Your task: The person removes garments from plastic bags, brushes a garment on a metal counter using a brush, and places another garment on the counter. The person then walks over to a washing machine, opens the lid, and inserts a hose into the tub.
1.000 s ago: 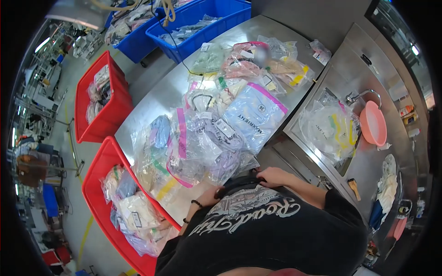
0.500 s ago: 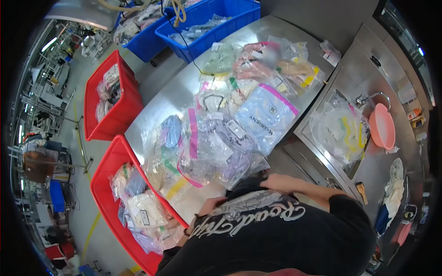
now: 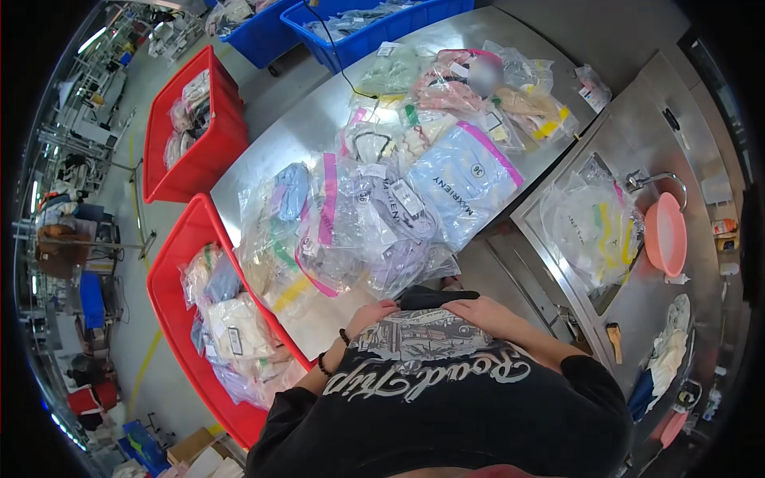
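Two bare hands; left hand (image 3: 371, 315) and right hand (image 3: 484, 314) lie at the hem of one black cotton-look T-shirt with grey print (image 3: 446, 402), worn by the person, just off the near edge of the grey steel worktop (image 3: 279, 131). Fingers of both are bent and touching the hem cloth; fingertips partly hidden, so we cannot tell how tightly they close. Two dark bead bracelets (image 3: 345, 336) on the left wrist.

On the worktop we note overlapping crinkled clear plastic bags (image 3: 339, 227), too tangled to count, and one flat light-blue pack with pink strip (image 3: 466, 183) by its right edge. Along its left edge: two red plastic bins (image 3: 199, 171) nearer, two blue plastic bins (image 3: 398, 26) farther.

Compared with half a second ago: left hand has risen nearly level with the right, and more of the print shows.
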The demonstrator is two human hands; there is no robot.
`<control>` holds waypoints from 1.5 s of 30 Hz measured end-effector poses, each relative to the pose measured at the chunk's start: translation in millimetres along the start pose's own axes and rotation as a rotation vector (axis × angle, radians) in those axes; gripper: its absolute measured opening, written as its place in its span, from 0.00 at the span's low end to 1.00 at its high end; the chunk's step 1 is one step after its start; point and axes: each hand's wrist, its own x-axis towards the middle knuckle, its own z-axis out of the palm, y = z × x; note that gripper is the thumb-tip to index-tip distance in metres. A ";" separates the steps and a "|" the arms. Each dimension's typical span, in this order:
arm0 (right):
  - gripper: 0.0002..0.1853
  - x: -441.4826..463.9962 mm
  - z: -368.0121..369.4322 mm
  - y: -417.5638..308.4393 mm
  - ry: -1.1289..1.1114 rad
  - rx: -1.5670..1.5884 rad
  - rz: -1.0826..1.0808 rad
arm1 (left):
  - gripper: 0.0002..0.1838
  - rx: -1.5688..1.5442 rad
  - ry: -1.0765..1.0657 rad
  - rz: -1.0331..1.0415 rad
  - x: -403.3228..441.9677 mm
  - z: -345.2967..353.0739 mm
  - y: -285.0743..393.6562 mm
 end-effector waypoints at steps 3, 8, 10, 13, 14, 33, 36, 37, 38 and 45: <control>0.19 20.0 -3.9 1.0 -0.197 -0.237 0.023 | 0.21 0.020 -0.165 -0.116 9.7 -6.4 6.9; 0.19 26.7 20.0 25.9 -0.033 -0.146 -0.125 | 0.21 -0.027 -0.368 -0.223 32.4 -10.5 4.1; 0.19 30.1 28.5 34.5 0.033 -0.089 -0.185 | 0.20 -0.048 -0.407 -0.253 33.9 -8.0 2.5; 0.17 33.4 33.1 41.2 0.087 0.172 -0.123 | 0.19 -0.140 -0.412 -0.184 39.5 -5.3 -7.7; 0.16 34.8 34.4 44.4 0.106 0.258 -0.101 | 0.18 -0.170 -0.415 -0.158 41.3 -4.0 -13.2; 0.12 -15.3 37.2 11.9 -0.169 -0.231 0.571 | 0.13 -0.692 -0.523 -0.300 48.3 4.6 -43.0; 0.12 -34.2 55.1 36.2 -0.195 -0.245 0.656 | 0.11 -0.603 -0.595 -0.233 71.1 -3.2 -23.3; 0.09 -38.6 44.5 33.6 -0.011 -0.054 0.604 | 0.11 -0.598 -0.655 -0.204 74.6 -1.8 -23.3; 0.08 -40.1 43.9 42.5 -0.038 -0.051 0.573 | 0.11 -0.558 -0.636 -0.202 75.2 1.7 -25.2; 0.08 -73.9 85.6 83.8 0.341 0.448 0.756 | 0.15 -0.562 -0.812 -0.300 87.0 10.4 -64.9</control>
